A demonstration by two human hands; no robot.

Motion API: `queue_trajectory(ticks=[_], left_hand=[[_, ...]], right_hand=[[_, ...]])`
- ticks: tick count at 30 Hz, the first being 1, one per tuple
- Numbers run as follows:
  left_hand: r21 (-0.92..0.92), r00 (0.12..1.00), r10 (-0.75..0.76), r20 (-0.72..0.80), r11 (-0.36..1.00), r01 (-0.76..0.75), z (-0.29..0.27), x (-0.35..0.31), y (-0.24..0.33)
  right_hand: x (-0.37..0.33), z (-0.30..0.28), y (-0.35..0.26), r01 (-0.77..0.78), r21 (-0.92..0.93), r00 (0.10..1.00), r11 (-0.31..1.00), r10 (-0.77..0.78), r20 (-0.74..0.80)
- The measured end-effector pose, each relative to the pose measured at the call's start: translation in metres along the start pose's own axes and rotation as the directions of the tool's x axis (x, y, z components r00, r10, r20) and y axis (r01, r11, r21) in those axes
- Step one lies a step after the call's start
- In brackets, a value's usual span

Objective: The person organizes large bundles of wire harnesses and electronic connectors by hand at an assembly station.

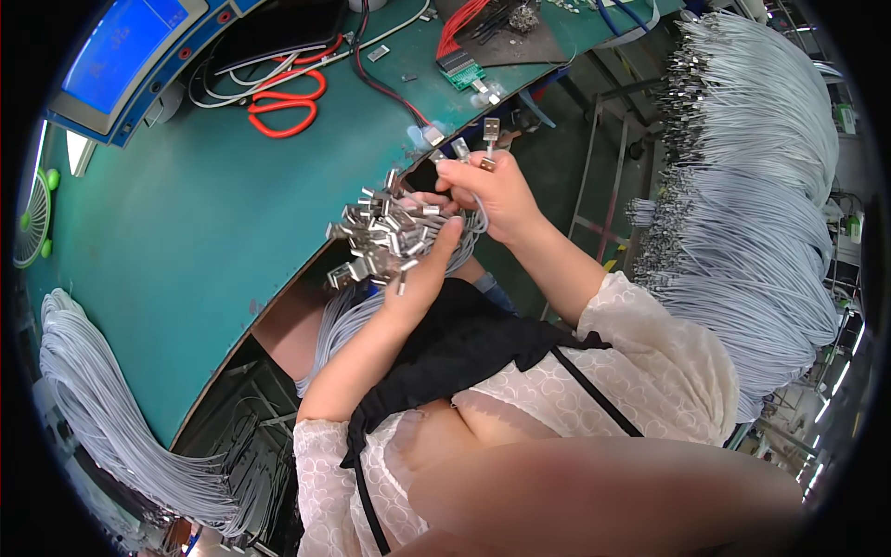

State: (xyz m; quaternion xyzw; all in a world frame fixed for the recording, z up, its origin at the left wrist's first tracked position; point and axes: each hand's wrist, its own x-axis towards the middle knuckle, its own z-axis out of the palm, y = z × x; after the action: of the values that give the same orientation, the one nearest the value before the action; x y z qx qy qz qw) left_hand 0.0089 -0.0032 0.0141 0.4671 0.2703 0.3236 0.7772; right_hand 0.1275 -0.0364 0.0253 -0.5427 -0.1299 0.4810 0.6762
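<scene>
My left hand (pixel 422 278) is closed round a thick bundle of grey USB cables (pixel 343 320) just off the table's front edge. The cables' bare metal plugs (pixel 380 227) fan out above my thumb, pointing several ways. Close beside it, my right hand (pixel 506 197) pinches a USB cable by its end, and a silver USB plug (pixel 491 130) sticks up past the fingertips. Near those fingers, a white connector (pixel 433 136) on a red and black lead lies at the table edge. Whether any plug touches it, I cannot tell.
Orange-handled scissors (pixel 283 104) lie on the green table (pixel 213 204). A blue-screened device (pixel 125 42) stands at far left, a small green circuit board (pixel 461 71) at the far edge. Grey cable bundles hang at left (pixel 102 399) and pile high at right (pixel 752 213). A green fan (pixel 37 218) is leftmost.
</scene>
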Motion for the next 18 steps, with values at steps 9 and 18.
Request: queue_trajectory(ticks=[9, 18], left_hand=[[0.099, 0.998, 0.006, -0.062, 0.995, 0.0, -0.013, 0.004, -0.009], [-0.053, 0.986, -0.156, -0.053, 0.987, 0.154, -0.009, 0.004, -0.006]], right_hand=[[0.005, -0.002, 0.002, 0.039, 0.121, 0.999, 0.992, -0.036, -0.031], [-0.001, 0.007, 0.006, 0.069, -0.023, 0.996, 0.997, -0.07, -0.053]])
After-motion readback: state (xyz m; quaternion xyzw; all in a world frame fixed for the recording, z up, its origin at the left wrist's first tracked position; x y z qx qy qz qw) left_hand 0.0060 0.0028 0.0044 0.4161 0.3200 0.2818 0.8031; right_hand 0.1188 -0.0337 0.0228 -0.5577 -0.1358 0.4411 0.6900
